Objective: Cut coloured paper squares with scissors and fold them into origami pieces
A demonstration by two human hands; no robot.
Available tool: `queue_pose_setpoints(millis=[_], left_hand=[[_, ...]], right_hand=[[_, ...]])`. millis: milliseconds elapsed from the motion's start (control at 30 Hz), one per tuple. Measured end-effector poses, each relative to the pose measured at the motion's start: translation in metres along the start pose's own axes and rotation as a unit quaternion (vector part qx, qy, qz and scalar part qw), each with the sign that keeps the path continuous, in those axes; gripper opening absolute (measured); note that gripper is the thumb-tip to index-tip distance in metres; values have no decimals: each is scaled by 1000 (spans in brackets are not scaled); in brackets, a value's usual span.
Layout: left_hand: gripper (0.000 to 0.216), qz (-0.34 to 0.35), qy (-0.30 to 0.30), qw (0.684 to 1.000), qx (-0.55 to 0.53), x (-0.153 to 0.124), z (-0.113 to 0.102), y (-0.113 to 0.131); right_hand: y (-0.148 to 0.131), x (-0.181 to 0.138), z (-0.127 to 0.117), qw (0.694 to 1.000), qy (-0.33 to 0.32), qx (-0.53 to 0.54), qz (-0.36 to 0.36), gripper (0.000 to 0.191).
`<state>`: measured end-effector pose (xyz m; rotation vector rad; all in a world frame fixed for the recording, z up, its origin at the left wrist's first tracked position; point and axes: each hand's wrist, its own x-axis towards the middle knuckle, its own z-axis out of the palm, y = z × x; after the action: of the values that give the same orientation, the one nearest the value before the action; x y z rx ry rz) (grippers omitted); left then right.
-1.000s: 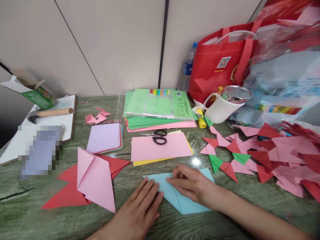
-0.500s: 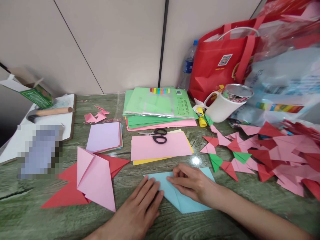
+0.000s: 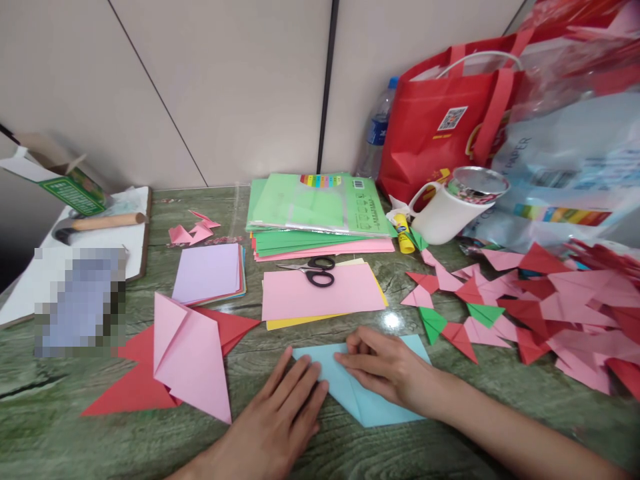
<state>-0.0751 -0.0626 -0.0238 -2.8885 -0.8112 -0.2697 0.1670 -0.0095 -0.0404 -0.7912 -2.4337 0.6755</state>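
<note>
A light blue sheet of paper lies on the table in front of me, its lower left corner folded in along a slanting edge. My left hand rests flat at the paper's left end, fingers stretched out and fingertips at its edge. Over the middle of the sheet, my right hand has its fingers curled together and presses on the paper, hiding part of it. Left of my hands are a folded pink paper piece and red folded paper under it.
Scissors lie on pink paper beyond my hands. Behind are green paper packs, a glue stick and a white mug. Many folded pieces spread at right. A lilac stack and a hammer are left.
My left index finger has shifted slightly away from its neighbour, uncovering a bit of the paper's left tip. The right hand and the blue paper look unchanged.
</note>
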Motion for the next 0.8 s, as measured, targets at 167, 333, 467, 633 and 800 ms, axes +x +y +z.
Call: queue_pose_setpoints(millis=[167, 333, 467, 633, 800], left_hand=[[41, -4, -14, 1000, -5, -1, 1, 0], [45, -22, -13, 999, -25, -4, 4, 0], [49, -30, -18, 999, -39, -5, 4, 0], [52, -48, -44, 998, -25, -6, 6, 2], [51, -86, -15, 996, 6, -6, 11, 4]], right_hand=[[-1, 1, -1, 1000, -1, -2, 5, 23], [-1, 0, -2, 1000, -7, 5, 6, 24], [0, -1, -1, 1000, -15, 7, 12, 23], [1, -1, -1, 1000, -16, 5, 16, 23], [-1, 0, -2, 1000, -14, 0, 14, 23]])
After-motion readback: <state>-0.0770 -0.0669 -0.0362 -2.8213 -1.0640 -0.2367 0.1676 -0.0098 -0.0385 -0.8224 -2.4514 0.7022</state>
